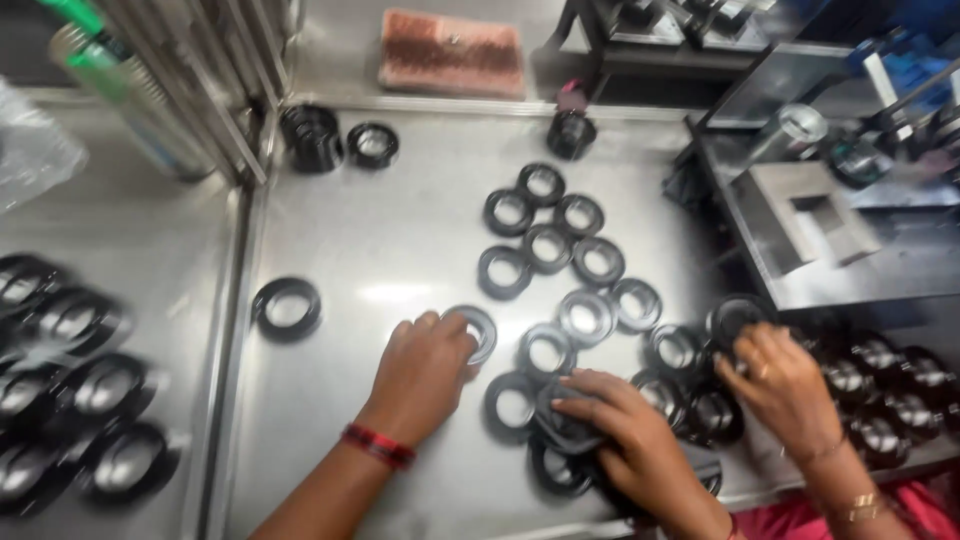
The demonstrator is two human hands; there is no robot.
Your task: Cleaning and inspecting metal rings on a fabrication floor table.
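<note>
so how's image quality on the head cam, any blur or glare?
Head view: motion blur throughout, worst on the black rings at left and lower right; the left hand on a ring and the right hand are soft-edged, as is another person's hand. Overhead light glares off the steel table. Light is even, shadows faint.

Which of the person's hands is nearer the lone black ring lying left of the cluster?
Left. The left hand sits just right of the lone black ring, not touching it; the right hand is farther right, on the clustered rings.
</note>
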